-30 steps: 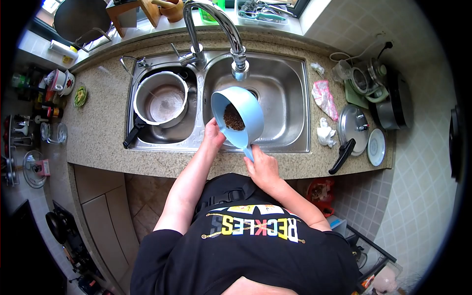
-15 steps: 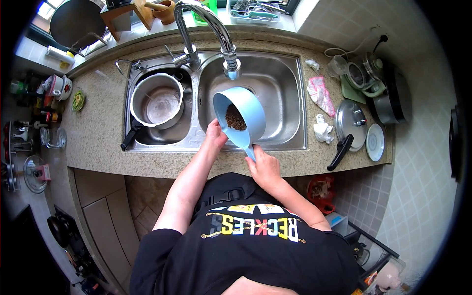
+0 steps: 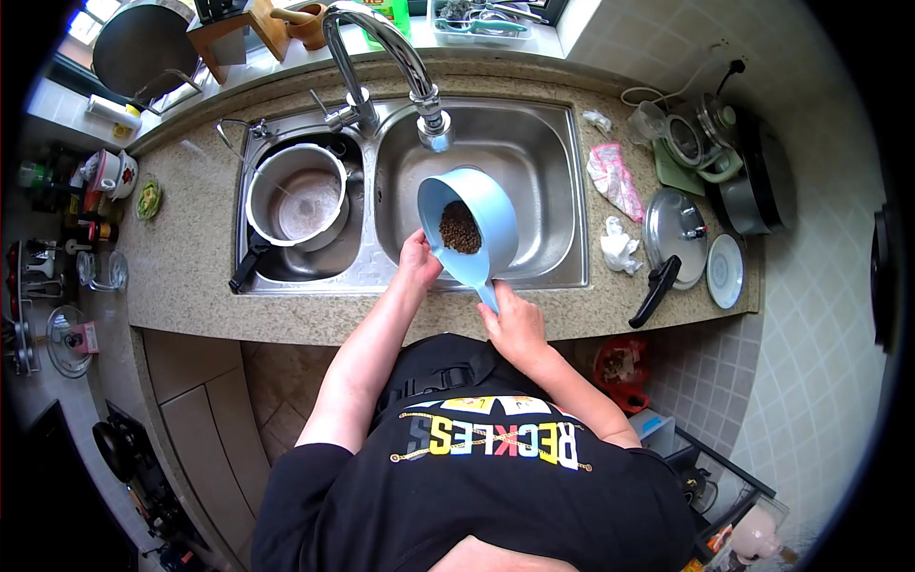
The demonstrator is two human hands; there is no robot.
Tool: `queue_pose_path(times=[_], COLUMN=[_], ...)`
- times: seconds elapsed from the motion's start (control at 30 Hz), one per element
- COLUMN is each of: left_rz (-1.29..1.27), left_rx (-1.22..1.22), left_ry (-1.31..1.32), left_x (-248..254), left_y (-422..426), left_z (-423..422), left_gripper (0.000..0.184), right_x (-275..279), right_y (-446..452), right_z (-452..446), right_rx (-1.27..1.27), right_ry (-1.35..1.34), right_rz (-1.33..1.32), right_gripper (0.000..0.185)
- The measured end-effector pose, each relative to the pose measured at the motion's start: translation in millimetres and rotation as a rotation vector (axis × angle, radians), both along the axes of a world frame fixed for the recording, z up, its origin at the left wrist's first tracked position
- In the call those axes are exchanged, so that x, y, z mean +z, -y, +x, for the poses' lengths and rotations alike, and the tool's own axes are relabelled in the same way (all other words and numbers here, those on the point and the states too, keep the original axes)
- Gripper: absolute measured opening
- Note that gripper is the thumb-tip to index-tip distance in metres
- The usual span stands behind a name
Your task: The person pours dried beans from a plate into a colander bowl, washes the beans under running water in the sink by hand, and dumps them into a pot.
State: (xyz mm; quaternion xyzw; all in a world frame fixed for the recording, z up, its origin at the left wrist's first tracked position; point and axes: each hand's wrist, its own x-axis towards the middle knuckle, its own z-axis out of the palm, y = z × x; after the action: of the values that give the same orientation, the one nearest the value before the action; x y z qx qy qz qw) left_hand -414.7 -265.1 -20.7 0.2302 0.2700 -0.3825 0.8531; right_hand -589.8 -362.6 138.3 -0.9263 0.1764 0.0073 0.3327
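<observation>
A light-blue plastic dipper (image 3: 498,221) is held over the near edge of the right basin, its opening tilted to the left. Small dark-brown grains (image 3: 460,229) lie together inside; their exact kind cannot be made out. My right hand (image 3: 515,327) is closed around the dipper's handle. At the left of the rim, my left hand (image 3: 417,260) grips the dipper's side, with part of its fingers hidden. Beyond the dipper, the faucet (image 3: 436,127) hangs over the basin with no water seen running.
In the left basin of the steel sink (image 3: 367,229) stands a metal pot (image 3: 297,229) with a black handle. To the right lie a pink-and-white cloth (image 3: 615,179), crumpled tissue (image 3: 620,246), a pot lid (image 3: 679,240) and a small plate (image 3: 725,272). A green sponge-like item (image 3: 149,199) is at left.
The dipper has tipped slightly, so more of the grains shows. Both hands keep their hold, and the view has shifted a little to the right.
</observation>
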Motion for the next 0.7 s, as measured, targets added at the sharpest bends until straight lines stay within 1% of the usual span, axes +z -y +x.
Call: queue_pose_path(times=[0.07, 0.13, 0.17, 0.23, 0.27, 0.3, 0.37, 0.4, 0.47, 0.5, 0.57, 0.63, 0.7], left_rz=[0.004, -0.005, -0.003, -0.025, -0.025, -0.024, -0.055, -0.053, -0.024, -0.022, -0.112, -0.256, -0.216], left_rx=[-0.008, -0.021, -0.009, 0.013, 0.020, 0.028, 0.081, 0.089, 0.111, 0.118, 0.089, 0.065, 0.089], left_ry=[0.001, -0.002, -0.001, -0.014, -0.049, -0.048, -0.062, -0.062, -0.180, -0.181, -0.129, -0.061, -0.020], left_x=[-5.3, -9.1, -10.4, -10.5, -9.3, -7.9, -7.2, -6.8, 0.6, 4.3, 19.3, 30.6, 62.4], left_y=[2.4, 2.5, 3.3, 5.1, 5.1, 5.2, 5.2, 3.8, -1.5, -4.8, -13.3, -24.2, -25.2], left_z=[-2.0, -2.3, -3.0, -4.5, -4.0, -4.1, -4.3, -3.1, -0.5, -0.2, 1.7, 3.0, 2.2], left_gripper=[0.033, 0.033, 0.033, 0.033, 0.033, 0.033, 0.034, 0.034, 0.037, 0.037, 0.040, 0.045, 0.044], right_x=[-2.1, -8.9, -8.8, -8.4, -18.1, -20.3, -21.1, -18.9, -8.6, -8.4, -8.4, -5.2, -4.2], right_y=[3.0, 7.5, 9.9, 14.9, 16.6, 18.7, 21.9, 22.7, 24.2, 25.6, 29.6, 33.7, 37.7], right_z=[-1.4, -3.0, -3.0, -3.0, -5.0, -5.6, -5.7, -5.2, -2.7, -3.1, -2.8, -1.8, -1.6], right_rx=[0.000, -0.042, -0.031, -0.087, -0.108, -0.099, -0.151, -0.144, -0.232, -0.225, -0.258, -0.250, -0.298], right_ry=[-0.014, 0.059, 0.060, -0.013, -0.010, -0.011, 0.011, 0.009, -0.003, -0.008, 0.037, 0.025, 0.065], right_rz=[0.018, 0.111, 0.114, 0.253, 0.308, 0.310, 0.560, 0.562, 0.772, 0.774, 0.866, 0.863, 0.946], right_gripper=[0.033, 0.031, 0.031, 0.028, 0.022, 0.022, 0.018, 0.018, 0.016, 0.016, 0.016, 0.017, 0.017])
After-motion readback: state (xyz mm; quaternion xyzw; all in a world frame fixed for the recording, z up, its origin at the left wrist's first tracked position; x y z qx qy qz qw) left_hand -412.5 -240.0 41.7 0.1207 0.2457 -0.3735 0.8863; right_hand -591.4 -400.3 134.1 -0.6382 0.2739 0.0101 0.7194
